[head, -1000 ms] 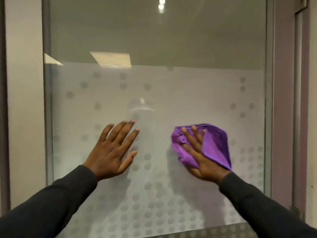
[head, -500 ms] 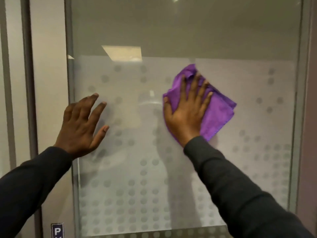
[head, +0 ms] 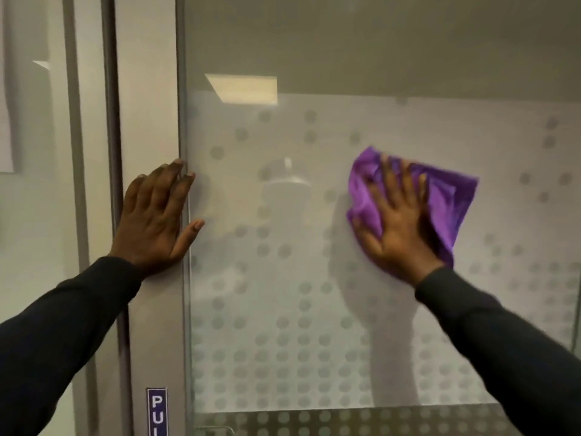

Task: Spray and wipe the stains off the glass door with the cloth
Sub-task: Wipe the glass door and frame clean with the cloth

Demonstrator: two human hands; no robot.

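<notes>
- Our right hand (head: 399, 225) presses the cloth (head: 452, 196) flat on the glass door (head: 283, 309); our left hand (head: 157, 218) lies open at its edge.
- Mid-wipe, we judge; any stains left are too faint to tell.

Glass door (head: 283, 309) bare between left hand (head: 157, 221) and right hand (head: 399, 228), also above, below them. Left hand lies across door frame (head: 151, 105) edge. Cloth (head: 446, 196) covers glass under right hand.

right hand (head: 399, 225) and cloth (head: 449, 196) lower and rightward; left hand (head: 154, 221) onto the frame (head: 147, 89)
</notes>
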